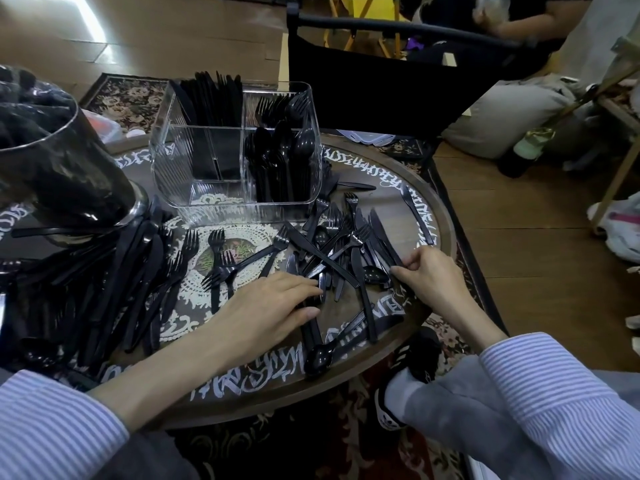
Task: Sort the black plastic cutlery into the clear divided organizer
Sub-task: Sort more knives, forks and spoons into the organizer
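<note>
A clear divided organizer stands at the back of the round table, with knives upright at its back left, forks at its back right and spoons in its front right cell. Its front left cell holds nothing. A tangled pile of black forks, knives and spoons lies in front of it. My left hand lies flat with straight fingers on cutlery at the pile's near edge. My right hand pinches a black knife at the pile's right side. A loose spoon lies near the table's front edge.
A dark glossy vase stands at the left, with many more black knives and forks spread below it. A black chair stands behind the table. A person sits at the back right. My shoe is under the table's edge.
</note>
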